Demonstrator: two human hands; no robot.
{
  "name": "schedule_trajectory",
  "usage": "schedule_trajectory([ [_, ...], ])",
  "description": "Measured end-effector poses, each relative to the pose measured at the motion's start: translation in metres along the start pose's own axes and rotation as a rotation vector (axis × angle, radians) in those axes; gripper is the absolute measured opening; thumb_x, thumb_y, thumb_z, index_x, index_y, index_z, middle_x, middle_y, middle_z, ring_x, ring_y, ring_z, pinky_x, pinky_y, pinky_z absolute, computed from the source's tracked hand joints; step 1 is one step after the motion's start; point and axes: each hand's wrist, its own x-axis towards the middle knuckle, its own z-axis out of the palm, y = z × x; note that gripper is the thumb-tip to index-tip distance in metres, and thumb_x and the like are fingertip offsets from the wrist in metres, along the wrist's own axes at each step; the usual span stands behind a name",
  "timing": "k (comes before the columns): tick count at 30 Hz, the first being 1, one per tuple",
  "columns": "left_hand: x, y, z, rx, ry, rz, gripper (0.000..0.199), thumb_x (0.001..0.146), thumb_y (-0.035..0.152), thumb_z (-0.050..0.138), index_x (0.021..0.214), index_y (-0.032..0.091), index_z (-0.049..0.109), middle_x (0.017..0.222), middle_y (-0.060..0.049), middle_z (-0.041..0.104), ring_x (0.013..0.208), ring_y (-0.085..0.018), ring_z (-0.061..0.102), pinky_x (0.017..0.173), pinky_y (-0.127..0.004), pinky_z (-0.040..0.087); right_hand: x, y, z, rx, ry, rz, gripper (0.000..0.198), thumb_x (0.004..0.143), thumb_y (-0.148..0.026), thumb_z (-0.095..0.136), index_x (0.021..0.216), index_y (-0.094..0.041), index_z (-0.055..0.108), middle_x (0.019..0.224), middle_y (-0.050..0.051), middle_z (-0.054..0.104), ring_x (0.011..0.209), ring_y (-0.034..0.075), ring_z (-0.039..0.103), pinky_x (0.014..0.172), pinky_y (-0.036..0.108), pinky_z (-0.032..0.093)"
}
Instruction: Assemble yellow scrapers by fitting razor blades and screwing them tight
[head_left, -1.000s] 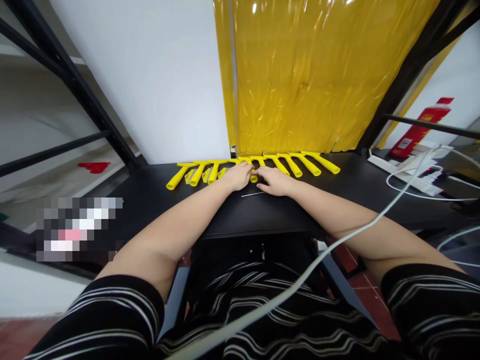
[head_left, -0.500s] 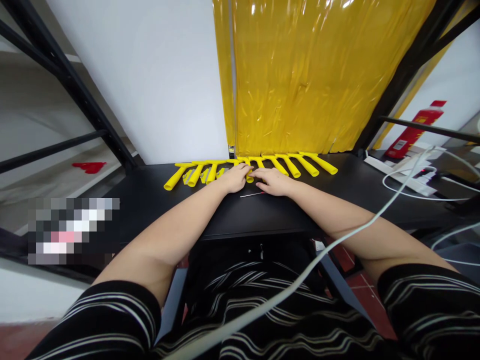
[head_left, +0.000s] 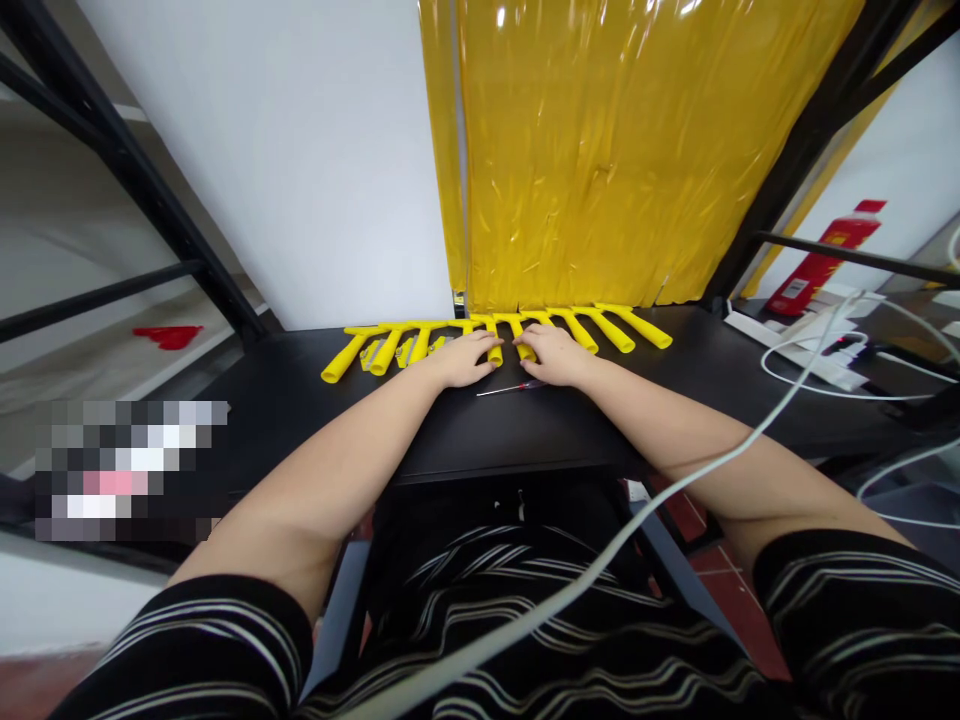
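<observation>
Close work, dead centre of the line

Big backdrop first: a glossy yellow sheet (head_left: 615,150) hangs on the right, a plain white panel (head_left: 277,150) on the left, and below them stretches the black table (head_left: 465,430). A pale cable (head_left: 615,550) slants across the foreground, and over on the right leans a red bottle (head_left: 825,260), well apart from the action.

Now the hands! The left hand (head_left: 465,360) is palm down, its fingertips and thumb right by one mid-row handle (head_left: 494,356); whether they press on it or merely sit beside it, I cannot tell. The right hand (head_left: 559,355) is at the neighbouring handle (head_left: 526,353), fingers bent over its near side, and again no telling if they are clamped.

Those two belong to a row of yellow handles (head_left: 343,360) along the back of the table, hollow ends facing the person. The step in hand looks like adjusting that pair within the line. The next move, I'd judge, calls for a light touch, so the neighbours aren't nudged.

Smaller now: little yellow pieces (head_left: 367,355) lie among the left-hand handles. And smallest, a slim metal rod (head_left: 496,390) with a reddish end reaches just under the right hand
</observation>
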Motion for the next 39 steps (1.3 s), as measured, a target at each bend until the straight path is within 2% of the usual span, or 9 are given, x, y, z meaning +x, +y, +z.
schedule_trajectory([
  [6,-0.002,-0.002,-0.004,-0.012,0.003,0.018,0.061,0.102,0.043,0.053,0.157,0.016,0.051,0.165,-0.013,0.051,0.154,-0.024,0.048,0.13,-0.036,0.033,-0.001,-0.003,-0.004,-0.004,-0.027,-0.025,0.033,0.095,-0.024,0.067,0.126,-0.016,0.074,0.129,0.017,0.07,0.123,0.035,0.067,0.11,0.052,0.051],
  [16,-0.006,-0.006,-0.012,-0.1,0.074,-0.001,0.065,0.103,0.053,0.051,0.156,0.015,0.053,0.161,-0.014,0.057,0.149,-0.026,0.052,0.128,-0.038,0.036,-0.002,-0.004,-0.003,0.055,0.032,-0.084,0.039,0.094,-0.027,0.07,0.131,-0.015,0.07,0.129,0.017,0.068,0.123,0.034,0.064,0.11,0.052,0.05],
  [20,-0.012,-0.017,-0.029,-0.031,0.202,-0.229,0.05,0.106,0.039,0.047,0.148,0.019,0.062,0.154,-0.01,0.062,0.144,-0.023,0.056,0.126,-0.033,0.038,0.001,-0.013,-0.005,0.128,0.064,-0.186,0.038,0.096,-0.029,0.069,0.132,-0.017,0.069,0.131,0.015,0.069,0.126,0.033,0.062,0.112,0.052,0.048],
  [23,-0.021,-0.037,-0.041,0.006,0.279,-0.445,0.044,0.099,0.026,0.052,0.138,0.013,0.068,0.144,-0.018,0.064,0.139,-0.031,0.059,0.124,-0.042,0.041,0.008,-0.024,-0.005,0.139,0.03,-0.241,0.039,0.097,-0.03,0.068,0.135,-0.018,0.068,0.135,0.016,0.068,0.128,0.033,0.061,0.112,0.053,0.047],
  [28,-0.031,-0.063,-0.056,-0.035,0.249,-0.64,0.036,0.086,0.02,0.066,0.121,0.013,0.074,0.123,-0.019,0.072,0.116,-0.035,0.07,0.105,-0.047,0.055,0.022,-0.045,-0.011,0.092,-0.042,-0.365,0.038,0.097,-0.03,0.07,0.134,-0.02,0.069,0.138,0.016,0.067,0.129,0.034,0.061,0.113,0.056,0.044],
  [31,-0.042,-0.045,-0.078,-0.089,0.231,-0.636,0.027,0.084,0.021,0.066,0.109,0.017,0.074,0.106,-0.013,0.076,0.1,-0.031,0.073,0.092,-0.043,0.058,0.021,-0.053,-0.021,0.154,0.008,-0.374,0.033,0.098,-0.028,0.069,0.13,-0.019,0.07,0.13,0.015,0.069,0.126,0.033,0.062,0.11,0.054,0.047],
  [33,-0.063,-0.013,-0.099,-0.253,0.234,-0.498,0.021,0.085,0.022,0.063,0.104,0.02,0.072,0.095,-0.007,0.076,0.087,-0.024,0.072,0.082,-0.036,0.057,0.016,-0.053,-0.029,0.204,0.042,-0.376,0.03,0.099,-0.027,0.068,0.128,-0.02,0.07,0.125,0.014,0.07,0.123,0.031,0.063,0.109,0.051,0.049],
  [36,-0.113,0.054,-0.12,-0.689,0.006,-0.082,0.013,0.09,0.024,0.058,0.099,0.022,0.067,0.087,-0.003,0.074,0.08,-0.018,0.07,0.074,-0.029,0.056,0.012,-0.046,-0.034,0.254,0.061,-0.365,0.026,0.099,-0.026,0.067,0.123,-0.018,0.071,0.117,0.014,0.072,0.116,0.03,0.064,0.106,0.049,0.05],
  [39,-0.16,0.111,-0.095,-0.965,-0.709,0.277,0.011,0.092,0.025,0.058,0.095,0.024,0.069,0.086,-0.003,0.075,0.077,-0.016,0.072,0.072,-0.026,0.057,0.012,-0.036,-0.033,0.268,0.037,-0.332,0.02,0.098,-0.024,0.067,0.116,-0.019,0.073,0.112,0.012,0.075,0.113,0.029,0.065,0.105,0.048,0.05],
])
